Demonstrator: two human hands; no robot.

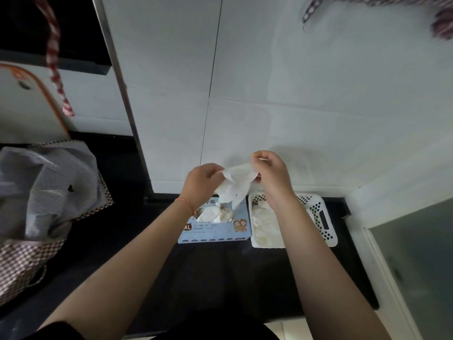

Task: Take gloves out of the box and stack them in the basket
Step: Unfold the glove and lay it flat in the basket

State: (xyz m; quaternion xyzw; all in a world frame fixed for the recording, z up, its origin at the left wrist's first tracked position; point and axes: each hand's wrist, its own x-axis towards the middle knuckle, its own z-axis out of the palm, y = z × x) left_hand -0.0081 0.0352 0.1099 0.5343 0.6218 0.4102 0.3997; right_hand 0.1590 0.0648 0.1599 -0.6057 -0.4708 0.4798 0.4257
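**A:** Talk me through it, left to right. What have I got?

**B:** At the far left a checked bag [49, 204] sits on the dark surface [215, 278], out of the way. Then my left hand [199, 184], fingers curled, pinching one edge of a thin translucent glove [236, 181]. Below it is the blue glove box [215, 227], more gloves bunched in its opening. My right hand [272, 175] pinches the glove's other edge between thumb and fingertips. So both grips are closed on the same glove, which hangs above the box, clear of the surface.

**A:** And the basket?

**B:** The white perforated basket [323, 217] is just beside the box on the right, with pale gloves already lying in it under my right forearm.

**A:** How do I do this bit well?

**B:** I'd say spread it flat first: draw the two pinches gently apart so the film opens without tearing. The lower part looks close to the gloves in the box; I can't tell if they touch, so lift before crossing. Then carry it right and lay it squarely on the pile, letting go only once it rests there.
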